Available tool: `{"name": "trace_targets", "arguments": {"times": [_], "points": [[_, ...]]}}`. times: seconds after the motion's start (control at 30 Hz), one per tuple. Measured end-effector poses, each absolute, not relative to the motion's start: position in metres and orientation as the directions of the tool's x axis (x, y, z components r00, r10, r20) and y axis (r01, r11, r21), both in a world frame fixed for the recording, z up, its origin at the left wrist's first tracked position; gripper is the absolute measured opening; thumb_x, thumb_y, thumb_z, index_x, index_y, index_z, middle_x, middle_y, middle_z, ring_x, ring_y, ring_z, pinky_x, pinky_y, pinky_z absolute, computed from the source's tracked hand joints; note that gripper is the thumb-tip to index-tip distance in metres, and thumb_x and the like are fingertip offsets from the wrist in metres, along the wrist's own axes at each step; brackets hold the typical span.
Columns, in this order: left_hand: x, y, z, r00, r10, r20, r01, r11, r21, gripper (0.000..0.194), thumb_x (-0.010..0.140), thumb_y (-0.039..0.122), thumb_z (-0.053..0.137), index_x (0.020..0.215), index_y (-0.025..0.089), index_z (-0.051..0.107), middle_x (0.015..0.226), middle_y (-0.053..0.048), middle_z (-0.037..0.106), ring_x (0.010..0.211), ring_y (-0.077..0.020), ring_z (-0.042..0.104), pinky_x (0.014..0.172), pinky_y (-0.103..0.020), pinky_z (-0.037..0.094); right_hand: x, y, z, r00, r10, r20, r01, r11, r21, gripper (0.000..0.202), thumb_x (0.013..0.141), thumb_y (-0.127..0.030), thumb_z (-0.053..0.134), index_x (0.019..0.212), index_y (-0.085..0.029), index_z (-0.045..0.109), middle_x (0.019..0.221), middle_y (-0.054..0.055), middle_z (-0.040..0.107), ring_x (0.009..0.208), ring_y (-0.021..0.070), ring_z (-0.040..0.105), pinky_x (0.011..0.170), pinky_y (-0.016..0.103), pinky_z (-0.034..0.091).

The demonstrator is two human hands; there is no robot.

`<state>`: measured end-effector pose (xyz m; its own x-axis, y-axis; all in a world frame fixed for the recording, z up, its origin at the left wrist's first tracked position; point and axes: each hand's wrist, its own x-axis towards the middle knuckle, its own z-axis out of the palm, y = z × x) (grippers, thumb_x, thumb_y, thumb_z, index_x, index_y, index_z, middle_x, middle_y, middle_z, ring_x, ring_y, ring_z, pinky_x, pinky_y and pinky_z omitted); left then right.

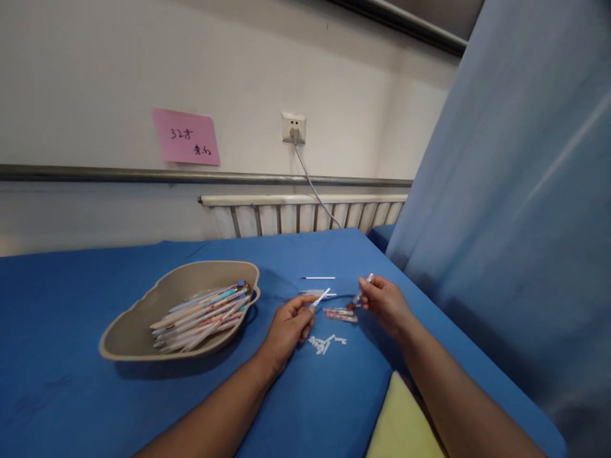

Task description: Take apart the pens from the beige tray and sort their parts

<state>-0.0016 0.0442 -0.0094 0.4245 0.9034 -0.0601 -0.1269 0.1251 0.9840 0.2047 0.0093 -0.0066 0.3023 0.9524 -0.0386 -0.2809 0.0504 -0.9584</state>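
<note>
My left hand (pixel 287 323) is closed around a slim white pen refill (pixel 321 297), whose end points up and to the right. In the fingers of my right hand (pixel 384 303) is a clear pen barrel (pixel 359 294), tilted, with a small reddish-brown piece by its lower end. Between the hands lie several pink-patterned pen barrels (pixel 340 315). Farther back, a thin white refill with a dark tip (pixel 319 278) rests on the blue cloth. Other pale refills (pixel 329 294) lie partly behind my left fingers. Nearer to me is a scatter of small white plugs (pixel 326 344).
To the left, a beige leaf-shaped basin (pixel 126 318) holds many slim pens (pixel 205 318). A yellow-green pad (pixel 403 423) lies at the front edge of the blue-covered bed (pixel 305 407). A white rail (pixel 296 200) runs behind, and a blue curtain (pixel 515 191) hangs at right.
</note>
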Motion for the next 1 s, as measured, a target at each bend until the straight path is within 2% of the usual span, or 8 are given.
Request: {"name": "trace_targets", "arguments": {"times": [0.1,0.2,0.6,0.83,1.0], "points": [[-0.001,0.043,-0.01,0.465,0.884,-0.046,-0.101,0.105,0.989,0.034,0.073,0.033,0.065,0.101,0.014,0.064,0.054,0.005,0.051,0.037,-0.0053,0.037,0.036,-0.017,0.023,0.2,0.013,-0.013,0.301,0.95,-0.084,-0.418,0.052,-0.907,0.036,0.063,-0.043,0.078,0.067,-0.018,0.052,0.055,-0.004,0.056,0.046,0.0088,0.051,0.051,0.023,0.048],[0.001,0.039,-0.011,0.517,0.856,-0.03,-0.068,0.076,0.995,0.031,0.075,0.033,0.063,0.099,0.014,0.065,0.052,0.005,0.05,0.036,-0.0055,0.036,0.037,-0.017,0.023,0.196,0.015,-0.017,0.3,0.948,-0.104,-0.465,0.049,-0.884,0.034,0.065,-0.042,0.078,0.068,-0.018,0.054,0.057,-0.002,0.059,0.048,0.0092,0.053,0.053,0.023,0.05],[0.004,0.033,-0.012,0.551,0.835,-0.005,-0.04,0.032,0.999,0.031,0.075,0.035,0.064,0.097,0.013,0.066,0.05,0.004,0.049,0.038,-0.0057,0.035,0.039,-0.018,0.023,0.191,0.012,-0.016,0.223,0.971,-0.083,-0.455,0.028,-0.89,0.036,0.065,-0.045,0.077,0.068,-0.017,0.055,0.056,-0.001,0.059,0.048,0.0102,0.053,0.048,0.022,0.047],[0.003,0.034,-0.013,0.583,0.813,0.015,0.067,-0.066,0.996,0.031,0.079,0.033,0.057,0.1,0.012,0.064,0.049,0.007,0.045,0.041,-0.0062,0.036,0.042,-0.018,0.027,0.185,0.008,-0.015,0.171,0.984,-0.059,-0.414,0.018,-0.91,0.036,0.065,-0.045,0.077,0.072,-0.017,0.055,0.054,-0.002,0.06,0.046,0.0104,0.055,0.048,0.022,0.047],[0.005,0.03,-0.013,0.575,0.815,0.071,0.061,-0.13,0.99,0.03,0.078,0.032,0.059,0.102,0.014,0.06,0.056,0.005,0.053,0.043,-0.0064,0.041,0.044,-0.017,0.03,0.178,0.004,-0.013,0.087,0.995,-0.042,-0.394,-0.004,-0.919,0.035,0.063,-0.04,0.079,0.073,-0.017,0.055,0.056,-0.001,0.063,0.052,0.0118,0.059,0.052,0.022,0.047]]}}
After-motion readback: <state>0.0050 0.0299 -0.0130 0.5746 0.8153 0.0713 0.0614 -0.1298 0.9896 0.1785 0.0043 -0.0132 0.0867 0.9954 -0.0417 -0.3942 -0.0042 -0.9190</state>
